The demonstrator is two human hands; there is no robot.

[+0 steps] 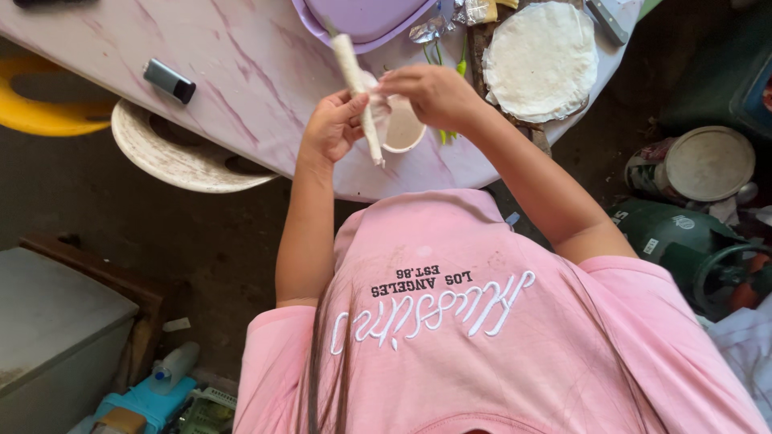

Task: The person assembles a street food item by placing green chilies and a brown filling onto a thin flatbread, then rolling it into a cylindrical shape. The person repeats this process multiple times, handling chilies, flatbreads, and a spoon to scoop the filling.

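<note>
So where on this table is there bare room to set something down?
Bare tabletop runs from the black tube to the left hand holding the stick, beside the purple tray. Crowded: the cup by the right hand, then the wrappers and flatbread.

- A pink short-sleeved shirt [498, 337] covers the torso, filling the near part of the view
- White embroidered script lettering and smaller dark printed lettering run across its front
- Both forearms are bare below the sleeves
- Strands of long dark hair [322, 378] hang over the shirt at the near left
</note>
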